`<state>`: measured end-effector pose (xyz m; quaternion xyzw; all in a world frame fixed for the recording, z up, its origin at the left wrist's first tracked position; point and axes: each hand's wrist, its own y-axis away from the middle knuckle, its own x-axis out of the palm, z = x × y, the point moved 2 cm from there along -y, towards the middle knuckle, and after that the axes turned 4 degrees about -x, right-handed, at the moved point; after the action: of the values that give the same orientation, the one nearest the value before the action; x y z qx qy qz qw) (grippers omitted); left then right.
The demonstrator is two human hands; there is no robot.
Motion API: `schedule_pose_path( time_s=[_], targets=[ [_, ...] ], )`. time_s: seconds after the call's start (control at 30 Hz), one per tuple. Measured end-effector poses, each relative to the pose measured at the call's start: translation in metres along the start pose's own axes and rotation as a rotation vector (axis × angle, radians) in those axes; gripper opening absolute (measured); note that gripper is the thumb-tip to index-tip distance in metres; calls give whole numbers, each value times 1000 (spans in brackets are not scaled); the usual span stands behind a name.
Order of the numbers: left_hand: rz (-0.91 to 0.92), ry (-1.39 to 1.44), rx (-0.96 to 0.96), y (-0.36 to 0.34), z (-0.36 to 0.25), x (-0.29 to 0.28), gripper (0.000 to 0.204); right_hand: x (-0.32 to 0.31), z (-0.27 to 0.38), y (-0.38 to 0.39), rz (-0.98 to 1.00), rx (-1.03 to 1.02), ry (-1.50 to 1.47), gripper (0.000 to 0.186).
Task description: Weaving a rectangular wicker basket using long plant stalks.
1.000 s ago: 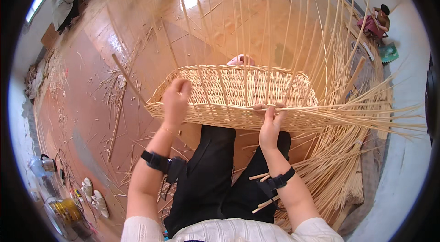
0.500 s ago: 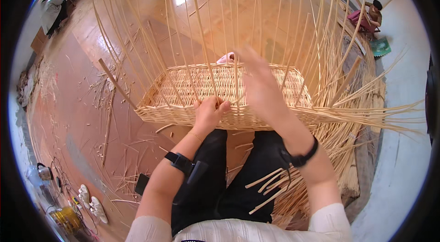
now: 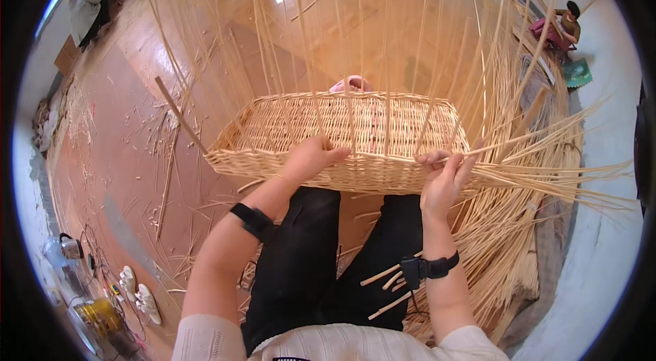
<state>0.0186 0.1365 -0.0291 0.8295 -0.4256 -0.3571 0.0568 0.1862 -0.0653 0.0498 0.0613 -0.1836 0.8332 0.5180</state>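
A pale rectangular wicker basket rests across my knees, its low woven wall toward me and tall stakes rising from its edges. My left hand grips the near wall left of the middle, thumb pointing right along the rim and fingers curled over the inside. Toward the right end of the same wall, my right hand pinches a wicker strand at the rim, with some fingers raised. The strand's loose length runs off to the right. The fingertips inside the basket are partly hidden.
A bundle of long wicker rods lies to my right. A stick slants up at the basket's left corner. White shoes and a yellow coil are at lower left. People sit at the far right and far left.
My right hand has come down from above the basket's middle to the rim at the right. My left hand stays on the near wall, its thumb now farther right. Stakes have swayed.
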Motion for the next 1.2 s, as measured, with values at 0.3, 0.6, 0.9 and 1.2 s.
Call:
schedule_pose_path(
  time_s=[0.3, 0.6, 0.9, 1.2],
  targets=[
    [-411, -295, 247, -24, -138, -85, 56, -11, -5, 17, -122, -30, -74, 53],
    [-353, 334, 439, 50, -84, 19, 28, -46, 11, 9, 3, 86, -50, 19],
    [-98, 335, 293, -2, -68, 92, 30, -73, 54, -20, 204, -23, 523, 29],
    [-148, 547, 160, 14, -85, 96, 30, 44, 90, -82, 373, -379, 639, 64]
  ],
)
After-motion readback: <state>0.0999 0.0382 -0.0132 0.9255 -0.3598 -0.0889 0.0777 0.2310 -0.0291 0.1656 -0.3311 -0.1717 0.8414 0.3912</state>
